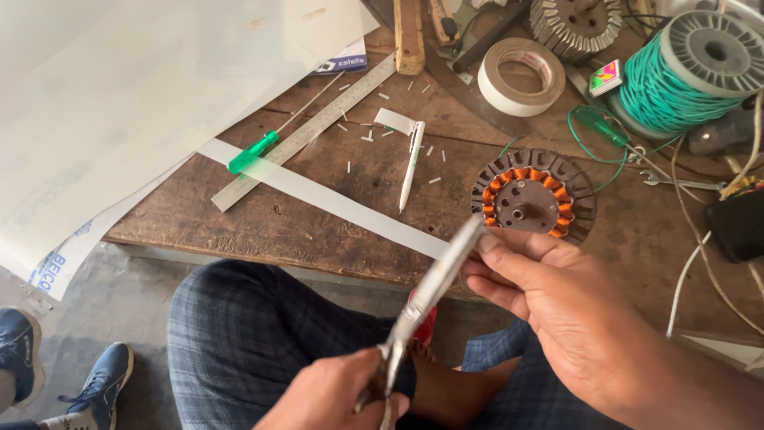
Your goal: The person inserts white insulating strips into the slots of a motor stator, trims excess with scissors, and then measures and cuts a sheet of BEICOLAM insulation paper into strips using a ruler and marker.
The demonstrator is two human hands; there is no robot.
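My left hand (334, 398) is closed on the handles of metal scissors (434, 283), whose blades point up and to the right. The blade tips meet the near end of a long white paper strip (318, 195) that lies diagonally across the wooden bench (239, 223). My right hand (557, 310) pinches that end of the strip beside the blades. Just beyond my right fingers sits a round motor stator (533, 203) with copper windings.
A steel ruler (310, 131), a green-handled screwdriver (255, 151) and a white pen (411, 163) lie by the strip among small paper offcuts. Large white sheets (119, 103) cover the left. A tape roll (521, 76), a green wire spool (684, 72) and loose wires crowd the right. Blue shoes (103, 382) stand on the floor.
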